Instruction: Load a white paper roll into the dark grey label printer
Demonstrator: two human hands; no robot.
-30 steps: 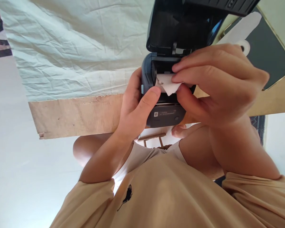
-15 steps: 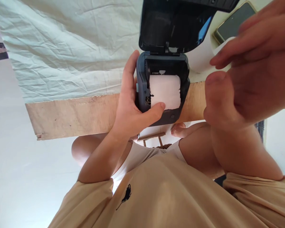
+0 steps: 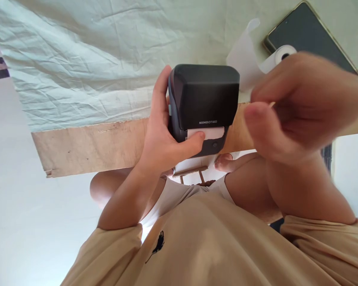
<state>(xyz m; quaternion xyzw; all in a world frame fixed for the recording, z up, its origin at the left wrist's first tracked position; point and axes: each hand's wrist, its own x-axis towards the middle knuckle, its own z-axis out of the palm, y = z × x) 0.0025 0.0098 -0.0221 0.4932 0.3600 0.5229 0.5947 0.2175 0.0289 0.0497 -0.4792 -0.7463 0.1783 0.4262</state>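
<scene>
My left hand (image 3: 161, 145) gripping the closed NIIMBOT label printer (image 3: 209, 95) above the counter's edge (image 3: 92, 149), thumb (image 3: 193, 143) on its white paper strip (image 3: 215, 132), my right hand (image 3: 301, 107) blurred and curled nearby, whether holding anything I cannot tell.

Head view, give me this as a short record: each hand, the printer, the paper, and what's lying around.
Left hand: holding printer, thumb on paper
Right hand: blurred, off the printer to its right; can't tell whether it holds anything
Lid: down
Paper: white, jutting from under the lid's front edge
Roll: white, beside phone
Phone: dark, lying on cloth
</scene>
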